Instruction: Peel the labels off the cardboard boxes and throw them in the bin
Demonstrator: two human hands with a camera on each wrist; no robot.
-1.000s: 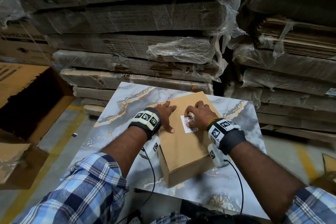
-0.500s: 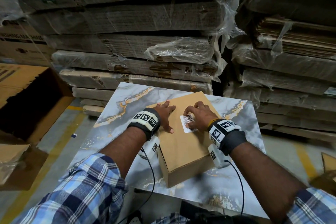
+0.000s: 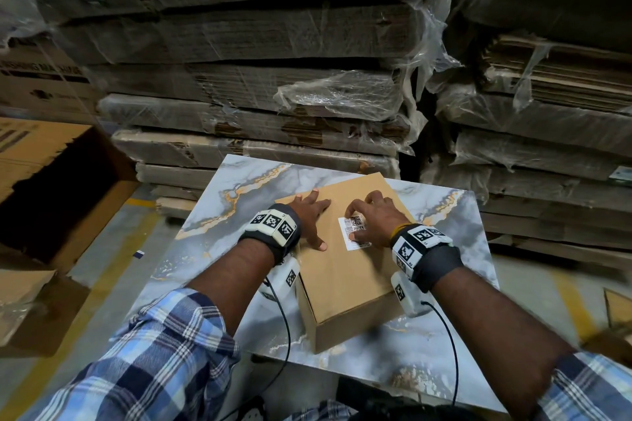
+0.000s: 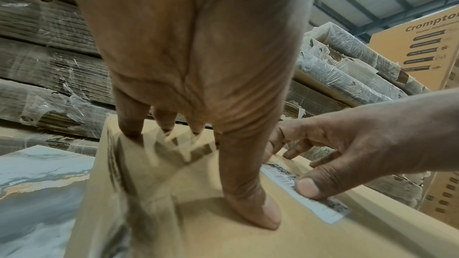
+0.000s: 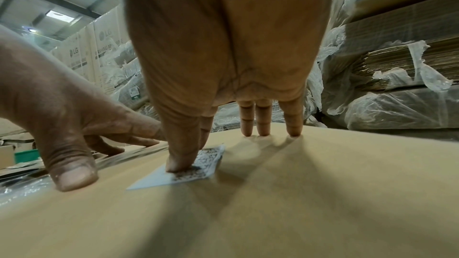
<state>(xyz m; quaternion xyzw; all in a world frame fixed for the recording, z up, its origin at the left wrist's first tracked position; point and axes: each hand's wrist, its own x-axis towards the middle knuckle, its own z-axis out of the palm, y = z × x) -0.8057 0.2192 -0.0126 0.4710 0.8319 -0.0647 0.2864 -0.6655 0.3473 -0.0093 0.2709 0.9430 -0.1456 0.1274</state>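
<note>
Two hands on smooth tan cardboard box (image 3: 345, 270): left hand (image 3: 309, 215) flat, right hand (image 3: 378, 220) fingertips on label (image 3: 352, 232).

A: The head view is dim at its edges, brighter on the marble tabletop (image 3: 342, 178), which shows mild glare.

B: Light comes from ceiling panels: at 1 o'clock in the left wrist view, 10 o'clock in the right.

A: Fingers cast soft shadows toward the camera across the cardboard box (image 5: 323, 193).

B: Wide-angle bending warps the stacks; close palms look soft, perhaps slightly motion-blurred.
</note>
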